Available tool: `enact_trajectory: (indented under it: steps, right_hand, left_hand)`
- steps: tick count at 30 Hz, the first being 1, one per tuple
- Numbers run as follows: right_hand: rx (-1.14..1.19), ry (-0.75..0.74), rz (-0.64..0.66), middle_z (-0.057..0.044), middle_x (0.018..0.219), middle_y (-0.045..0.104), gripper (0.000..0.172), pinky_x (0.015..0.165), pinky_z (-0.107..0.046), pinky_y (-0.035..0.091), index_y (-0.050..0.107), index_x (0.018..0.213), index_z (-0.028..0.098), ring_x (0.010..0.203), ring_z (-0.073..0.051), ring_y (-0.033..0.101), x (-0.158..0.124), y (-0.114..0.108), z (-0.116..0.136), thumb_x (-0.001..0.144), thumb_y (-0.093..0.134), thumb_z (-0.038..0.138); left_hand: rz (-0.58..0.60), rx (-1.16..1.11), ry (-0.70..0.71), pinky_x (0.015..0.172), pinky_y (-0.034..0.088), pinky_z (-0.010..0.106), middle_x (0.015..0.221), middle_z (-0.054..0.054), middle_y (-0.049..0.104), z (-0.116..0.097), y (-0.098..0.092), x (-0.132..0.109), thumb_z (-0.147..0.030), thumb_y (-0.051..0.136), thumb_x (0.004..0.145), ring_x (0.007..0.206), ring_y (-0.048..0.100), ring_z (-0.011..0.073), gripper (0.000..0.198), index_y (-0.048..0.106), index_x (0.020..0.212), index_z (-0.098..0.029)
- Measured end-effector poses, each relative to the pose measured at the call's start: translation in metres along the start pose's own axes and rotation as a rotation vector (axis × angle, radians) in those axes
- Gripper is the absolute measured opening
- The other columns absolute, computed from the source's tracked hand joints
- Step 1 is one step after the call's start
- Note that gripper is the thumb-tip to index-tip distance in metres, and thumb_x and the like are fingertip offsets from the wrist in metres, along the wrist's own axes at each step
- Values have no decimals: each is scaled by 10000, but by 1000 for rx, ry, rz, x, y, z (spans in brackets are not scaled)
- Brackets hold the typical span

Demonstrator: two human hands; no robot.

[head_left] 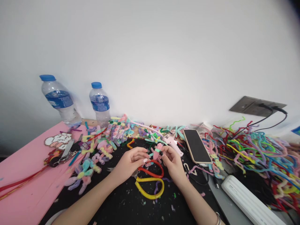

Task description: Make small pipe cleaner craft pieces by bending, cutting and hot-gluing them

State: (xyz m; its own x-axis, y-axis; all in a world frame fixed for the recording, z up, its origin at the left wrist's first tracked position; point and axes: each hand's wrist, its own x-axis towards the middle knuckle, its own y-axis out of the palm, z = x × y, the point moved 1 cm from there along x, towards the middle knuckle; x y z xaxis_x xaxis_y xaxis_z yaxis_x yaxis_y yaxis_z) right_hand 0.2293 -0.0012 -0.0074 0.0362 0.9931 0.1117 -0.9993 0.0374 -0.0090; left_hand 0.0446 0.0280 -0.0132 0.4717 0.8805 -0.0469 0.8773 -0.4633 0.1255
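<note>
Two bottles (100, 103) beyond hands (127, 163); scissors (150, 179) partly beneath.

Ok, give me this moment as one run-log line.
Left hand: beside pink piece, contact unclear | Right hand: pinching pink piece | Scissors: on black surface | Phone: screen dark, right of right hand

The table (226, 203) shows grey on its right, where a white case (252, 201) lies beside a tangled heap of coloured pipe cleaners (260, 150). In the middle, a black mat (117, 209) carries red- and yellow-handled scissors (150, 197) and small scraps (172, 207), with fluffy flowers (85, 168) along its left side. A pink sheet (25, 168) covers the left, with one water bottle (59, 100) standing at its back end.
</note>
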Motion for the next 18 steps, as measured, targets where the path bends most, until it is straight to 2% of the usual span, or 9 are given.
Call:
enact_trajectory:
  steps: [6,11,15,18]
  right_hand:
    - [-6,-9,37,20,680,513,113,480,-213,357,546,853,188,557,-113,476,0,1,1,824,569,295]
    - [-9,-7,39,16,686,525,131,484,-218,367,545,853,183,556,-118,488,1,1,2,818,572,306]
    - [-22,-10,38,13,691,526,130,496,-224,380,544,849,183,566,-125,493,0,1,2,818,570,307]
    - [-17,-17,41,14,683,525,124,521,-228,396,547,842,183,579,-127,500,0,1,3,820,571,302]
  left_hand:
    - [-19,11,-52,666,530,297,702,28,712,-4,2,-2,-215,664,721,696,690,198,238,567,926,-142]
    - [-93,10,-86,557,526,264,552,-14,664,-7,2,-3,-263,700,687,547,668,176,289,575,912,-133]
    - [-168,-107,-130,621,540,265,676,29,701,-7,-1,-3,-342,607,778,643,691,175,282,575,960,-129]
    - [-177,-153,-129,664,537,259,774,61,719,-7,-2,-3,-392,540,829,724,696,175,313,572,1004,-134]
